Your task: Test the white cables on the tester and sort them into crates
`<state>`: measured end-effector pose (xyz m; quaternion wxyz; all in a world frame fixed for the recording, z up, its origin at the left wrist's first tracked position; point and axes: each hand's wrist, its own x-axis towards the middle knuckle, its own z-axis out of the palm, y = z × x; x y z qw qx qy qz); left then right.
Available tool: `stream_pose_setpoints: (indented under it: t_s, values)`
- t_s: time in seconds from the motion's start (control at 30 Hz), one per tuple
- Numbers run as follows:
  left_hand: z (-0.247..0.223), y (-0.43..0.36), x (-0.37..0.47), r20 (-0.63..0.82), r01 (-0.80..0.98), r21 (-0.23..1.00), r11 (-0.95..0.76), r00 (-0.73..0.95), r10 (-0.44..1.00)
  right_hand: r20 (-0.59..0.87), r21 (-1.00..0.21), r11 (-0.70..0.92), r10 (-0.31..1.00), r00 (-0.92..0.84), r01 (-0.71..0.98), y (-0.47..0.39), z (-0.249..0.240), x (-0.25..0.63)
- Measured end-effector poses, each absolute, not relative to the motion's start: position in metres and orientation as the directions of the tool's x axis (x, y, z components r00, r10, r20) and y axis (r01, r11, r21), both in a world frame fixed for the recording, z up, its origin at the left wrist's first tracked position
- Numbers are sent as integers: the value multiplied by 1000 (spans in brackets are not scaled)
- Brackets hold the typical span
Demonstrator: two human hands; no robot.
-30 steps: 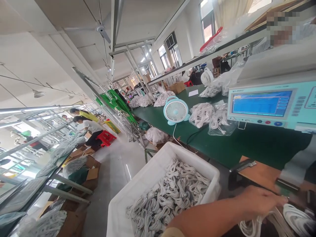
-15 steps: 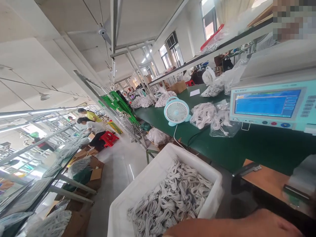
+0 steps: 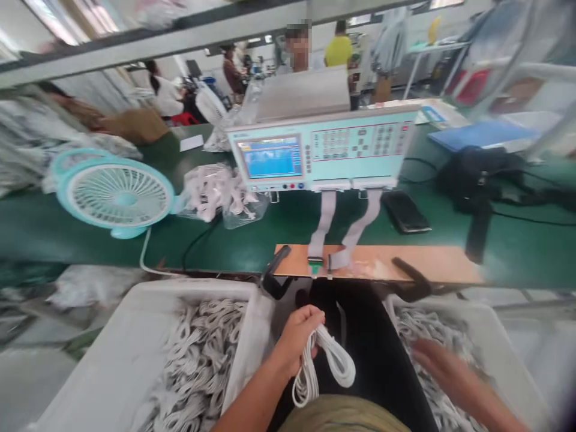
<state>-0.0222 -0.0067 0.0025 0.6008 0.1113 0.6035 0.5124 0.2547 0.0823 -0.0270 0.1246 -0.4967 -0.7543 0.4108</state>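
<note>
Starting at the far left there's a little light-blue desk fan (image 3: 114, 193) sitting on the green bench (image 3: 252, 240), facing the camera, with its white cord dropping over the near edge. Below it, off the front of the bench, is the left white bin (image 3: 135, 336), piled with coiled white cables. Just right of the fan there's a clear bag of white cables (image 3: 216, 193) lying on the bench, right up against the pale blue tester box (image 3: 324, 150), which has a lit blue screen on its left half and a keypad on its right. Two flat grey ribbon cables (image 3: 346, 225) hang out of the tester's underside and run down onto a wooden board (image 3: 382, 263) at the bench edge, held there by black clamps at both ends. In front of the board, about centre frame, the left hand (image 3: 299, 333) is closed around a white cable bundle (image 3: 326, 363), gripping it near the top so the loops hang down over the person's lap, between the two bins. A black phone-like slab (image 3: 405, 211) lies flat on the bench right of the ribbons. Further right the right hand (image 3: 443, 367) is blurry but looks open, fingers spread flat, over the cables in the right white bin (image 3: 499, 327); can't tell if it's actually touching them. A black bag (image 3: 477, 174) sits on the bench at the far right.
</note>
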Motion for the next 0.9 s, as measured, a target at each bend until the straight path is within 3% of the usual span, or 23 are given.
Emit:
stream_pose_setpoints:
  t_s: [0.07,0.13,0.23,0.4,0.57,0.7,0.8,0.9]
  values:
    - [4,-2,-8,-588,-393,789,473,-259,766,-344,-906,-40,649,-679,421,74,-21,227]
    - [8,1,4,-519,-245,853,462,-295,802,-317,-948,-211,533,-784,240,65,-15,190]
    - [12,0,6,-416,-108,908,404,-334,846,-244,-960,-252,532,-811,123,55,-12,152]
    - [3,-14,-15,-447,-178,893,414,-466,764,-398,-817,-576,542,-740,17,51,-19,150]
    - [-13,-24,-7,-496,-234,866,442,-302,814,-280,-872,-485,613,-739,-72,53,-18,147]
    - [-9,-20,2,-418,-170,908,382,-363,833,-179,-938,-341,628,-757,-61,50,-20,142]
    - [-1,-20,-1,-251,14,961,278,-384,888,-168,-952,-303,630,-758,-41,48,-21,146]
    - [9,-23,-7,-34,284,952,109,-258,966,-211,-916,-399,562,-800,-39,49,-18,151]
